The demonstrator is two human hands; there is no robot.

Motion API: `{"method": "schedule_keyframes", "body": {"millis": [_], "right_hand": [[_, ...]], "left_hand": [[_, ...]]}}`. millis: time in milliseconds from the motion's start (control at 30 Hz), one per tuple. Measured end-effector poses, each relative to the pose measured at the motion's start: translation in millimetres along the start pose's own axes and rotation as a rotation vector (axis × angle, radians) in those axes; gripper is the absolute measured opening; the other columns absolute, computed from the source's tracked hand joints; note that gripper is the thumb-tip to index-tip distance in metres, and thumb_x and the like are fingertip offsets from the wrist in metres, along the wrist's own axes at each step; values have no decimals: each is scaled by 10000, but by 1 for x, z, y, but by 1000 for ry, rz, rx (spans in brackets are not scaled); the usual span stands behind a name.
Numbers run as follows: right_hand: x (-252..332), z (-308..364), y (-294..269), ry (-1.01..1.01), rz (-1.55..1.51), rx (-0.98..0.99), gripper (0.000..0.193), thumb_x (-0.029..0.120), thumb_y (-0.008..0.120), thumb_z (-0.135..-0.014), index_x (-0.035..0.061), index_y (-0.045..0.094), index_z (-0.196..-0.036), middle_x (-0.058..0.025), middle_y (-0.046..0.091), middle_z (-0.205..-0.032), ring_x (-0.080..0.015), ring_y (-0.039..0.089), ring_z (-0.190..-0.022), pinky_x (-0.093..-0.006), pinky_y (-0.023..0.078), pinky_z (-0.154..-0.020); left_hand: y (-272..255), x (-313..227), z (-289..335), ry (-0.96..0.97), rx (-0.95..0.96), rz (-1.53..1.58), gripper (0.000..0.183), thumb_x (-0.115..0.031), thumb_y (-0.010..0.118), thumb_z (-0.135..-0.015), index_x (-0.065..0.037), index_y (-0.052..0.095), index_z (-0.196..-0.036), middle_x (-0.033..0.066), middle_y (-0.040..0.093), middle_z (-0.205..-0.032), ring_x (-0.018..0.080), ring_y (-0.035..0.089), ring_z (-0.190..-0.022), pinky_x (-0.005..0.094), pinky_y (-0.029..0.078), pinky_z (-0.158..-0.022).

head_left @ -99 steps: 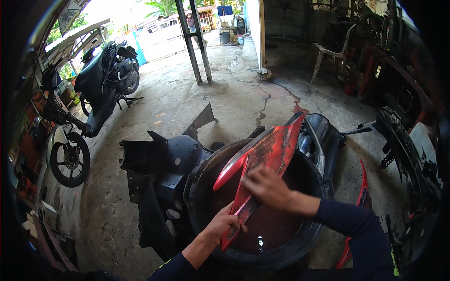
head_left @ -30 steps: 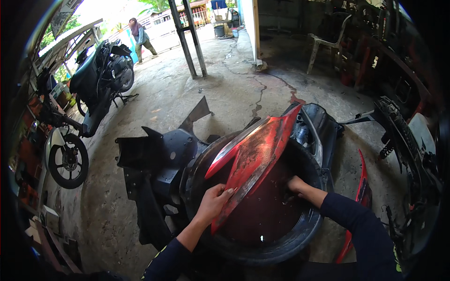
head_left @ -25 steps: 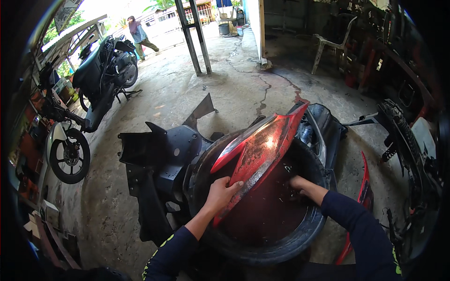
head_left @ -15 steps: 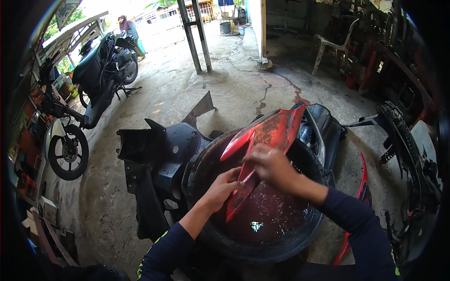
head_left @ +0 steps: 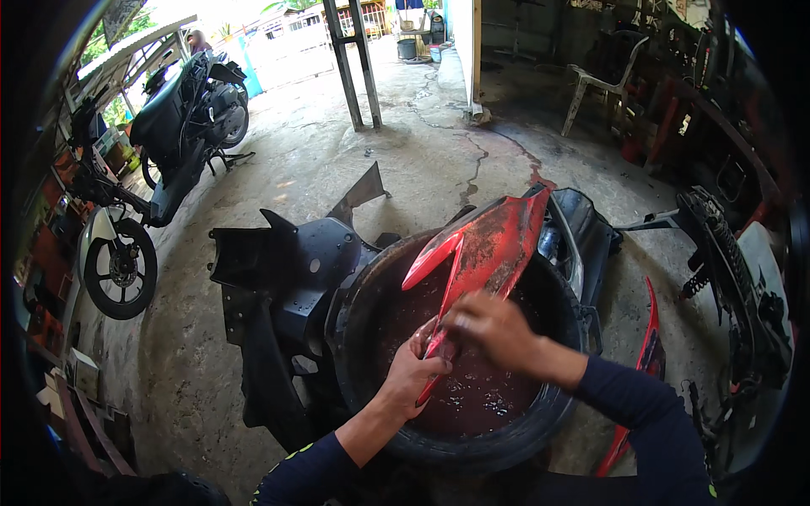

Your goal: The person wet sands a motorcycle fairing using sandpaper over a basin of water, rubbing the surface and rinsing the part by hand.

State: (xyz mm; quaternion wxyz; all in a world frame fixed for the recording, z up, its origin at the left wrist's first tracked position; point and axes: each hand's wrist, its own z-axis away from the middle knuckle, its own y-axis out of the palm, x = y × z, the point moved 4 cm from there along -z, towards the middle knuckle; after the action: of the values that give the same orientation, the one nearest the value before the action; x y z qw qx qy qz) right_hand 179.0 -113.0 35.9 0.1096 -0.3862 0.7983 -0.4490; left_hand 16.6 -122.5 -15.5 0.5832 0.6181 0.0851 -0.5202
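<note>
A red motorcycle body panel point(head_left: 498, 240), smeared with brown dirt on its upper part, slants over a round black tub point(head_left: 498, 460) of murky reddish water. Its far end reaches the tub's far rim. My left hand point(head_left: 411, 375) grips the narrow near end, thumb on top and fingers beneath. Curled and slightly blurred, my right hand point(head_left: 494, 333) is over the panel's lower half, close to or touching its surface. Whatever sits inside those right fingers, if anything, is hidden.
Black plastic fairings point(head_left: 291, 261) lie against the tub's left side. Another dark part point(head_left: 586, 232) lies beyond its right rim. A thin red panel point(head_left: 650, 337) rests on the floor at right, near a motorcycle frame point(head_left: 726, 261). A motorcycle point(head_left: 169, 135) stands at far left.
My right hand has slid down the panel toward me. My left hand has shifted slightly lower, its thumb now over the panel's near end. The distant person is now mostly hidden behind the motorcycle.
</note>
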Motion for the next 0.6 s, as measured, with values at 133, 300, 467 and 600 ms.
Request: {"method": "schedule_keyframes", "body": {"millis": [133,300,467,600], "right_hand": [[-30,-2,-2,116,96,-28,333,77,744,-714,97,717,-1045,-76,665,-990,-289,657,-915,-420,550,-791],[-7,6,4,24,3,25,246,160,702,-781,97,708,-1019,-84,671,-1013,-278,658,-965,-403,535,-803],[8,10,1,-20,5,-33,305,167,679,-794,77,709,-1083,-91,669,-1060,-285,651,-1013,-408,534,-844],[8,10,-12,23,-5,-22,333,161,660,-803,58,707,-1116,-98,662,-1085,-291,636,-1036,-432,514,-896]], "left_hand": [[1,-6,-7,-26,-61,-76,765,212,576,-745,-26,481,-1465,57,683,-1180,128,684,-999,284,567,-876],[-4,1,0,47,-85,-200,764,203,578,-727,5,476,-1459,52,667,-1214,123,658,-1056,271,532,-924],[-1,-3,-4,96,-79,-249,774,199,589,-709,28,472,-1455,68,627,-1280,123,609,-1143,269,491,-986],[8,-5,3,120,-95,-303,757,196,583,-727,37,464,-1458,72,617,-1300,136,606,-1158,281,488,-1007]]}}
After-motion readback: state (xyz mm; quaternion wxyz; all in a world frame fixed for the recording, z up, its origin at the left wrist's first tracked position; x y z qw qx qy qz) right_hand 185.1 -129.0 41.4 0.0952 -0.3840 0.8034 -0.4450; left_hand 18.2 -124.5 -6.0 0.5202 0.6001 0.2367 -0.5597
